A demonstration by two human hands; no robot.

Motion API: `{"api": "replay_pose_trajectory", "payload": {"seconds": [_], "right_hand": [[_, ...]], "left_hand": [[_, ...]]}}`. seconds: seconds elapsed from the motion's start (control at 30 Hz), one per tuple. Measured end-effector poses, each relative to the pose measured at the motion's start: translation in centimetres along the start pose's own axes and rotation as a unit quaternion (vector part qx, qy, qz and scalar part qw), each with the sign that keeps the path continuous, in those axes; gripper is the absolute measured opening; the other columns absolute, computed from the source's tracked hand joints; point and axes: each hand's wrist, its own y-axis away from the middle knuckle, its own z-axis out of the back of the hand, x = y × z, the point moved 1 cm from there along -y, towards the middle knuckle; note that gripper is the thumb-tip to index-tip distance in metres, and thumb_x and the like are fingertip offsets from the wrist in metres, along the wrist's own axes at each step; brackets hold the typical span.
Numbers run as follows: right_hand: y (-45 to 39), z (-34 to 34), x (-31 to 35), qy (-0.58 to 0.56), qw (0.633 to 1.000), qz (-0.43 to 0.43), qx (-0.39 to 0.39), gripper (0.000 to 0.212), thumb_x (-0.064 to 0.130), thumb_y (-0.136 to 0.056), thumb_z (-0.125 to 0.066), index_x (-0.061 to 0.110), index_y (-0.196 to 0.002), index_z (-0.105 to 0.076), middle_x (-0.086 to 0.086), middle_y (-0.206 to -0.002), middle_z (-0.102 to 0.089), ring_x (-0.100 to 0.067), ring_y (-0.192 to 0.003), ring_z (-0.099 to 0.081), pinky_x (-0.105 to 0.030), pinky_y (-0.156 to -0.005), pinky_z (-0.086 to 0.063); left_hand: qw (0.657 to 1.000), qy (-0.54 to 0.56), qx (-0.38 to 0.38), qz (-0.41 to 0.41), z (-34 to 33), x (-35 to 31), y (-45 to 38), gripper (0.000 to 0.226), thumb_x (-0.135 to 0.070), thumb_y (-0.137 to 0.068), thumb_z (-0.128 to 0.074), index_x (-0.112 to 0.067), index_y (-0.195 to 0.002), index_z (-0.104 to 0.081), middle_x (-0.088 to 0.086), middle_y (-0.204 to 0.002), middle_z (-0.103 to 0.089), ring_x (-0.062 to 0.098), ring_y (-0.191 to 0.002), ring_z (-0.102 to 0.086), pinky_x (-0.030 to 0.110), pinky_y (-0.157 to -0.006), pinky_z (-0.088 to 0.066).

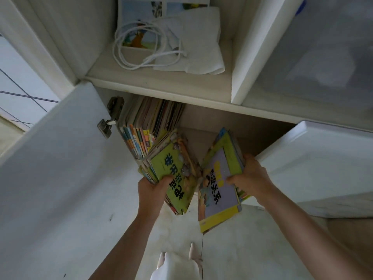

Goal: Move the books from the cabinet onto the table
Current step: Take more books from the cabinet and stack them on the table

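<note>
My left hand [153, 188] grips a thick stack of picture books with a green cover [175, 168], tilted out of the low cabinet compartment. My right hand [249, 176] holds a second stack whose top cover is purple and yellow [220, 184], leaning to the right. Both stacks hang in front of the compartment opening, above the floor. More thin books [147, 126] stand upright in the compartment's left part, close to the hinge. No table is in view.
The open left cabinet door [60, 158] and open right door [314, 162] flank my arms. On the shelf above [161, 81] lie a white cloth bag with cords [181, 47] and a picture sheet. Pale tiled floor [232, 249] is below.
</note>
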Motion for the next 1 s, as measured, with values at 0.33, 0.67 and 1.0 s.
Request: {"api": "replay_pose_trajectory", "payload": {"seconds": [0.33, 0.67, 1.0], "right_hand": [[12.7, 4.2, -1.7, -0.267, 0.962, -0.061, 0.004, 0.053, -0.002, -0.066, -0.081, 0.017, -0.110, -0.058, -0.003, -0.090, -0.072, -0.023, -0.069, -0.070, -0.035, -0.058, -0.056], [18.8, 5.1, -2.8, -0.282, 0.959, -0.007, 0.011, 0.060, -0.007, -0.065, -0.081, 0.017, -0.116, -0.060, 0.007, -0.087, -0.074, -0.004, -0.068, -0.071, -0.024, -0.063, -0.050], [21.2, 8.6, -2.7, -0.199, 0.973, 0.087, 0.078, 0.062, -0.004, -0.065, -0.083, 0.029, -0.112, -0.058, 0.008, -0.089, -0.075, -0.010, -0.072, -0.073, -0.038, -0.058, -0.057]], "left_hand": [[0.960, 0.258, -0.046, 0.098, 4.1, -6.0, 9.4, 0.028, -0.009, -0.073, -0.067, -0.021, -0.099, -0.067, -0.003, -0.088, -0.074, 0.019, -0.084, -0.070, 0.036, -0.072, -0.057], [0.928, 0.339, 0.010, 0.157, 8.7, -7.6, 14.8, 0.040, -0.012, -0.092, -0.045, -0.019, -0.131, -0.055, 0.007, -0.108, -0.071, 0.026, -0.097, -0.069, 0.045, -0.078, -0.057], [0.915, 0.353, -0.092, 0.174, 11.5, -7.4, 23.8, 0.024, -0.015, -0.093, -0.042, -0.019, -0.106, -0.062, 0.006, -0.089, -0.075, 0.025, -0.081, -0.071, 0.046, -0.075, -0.057]]}}
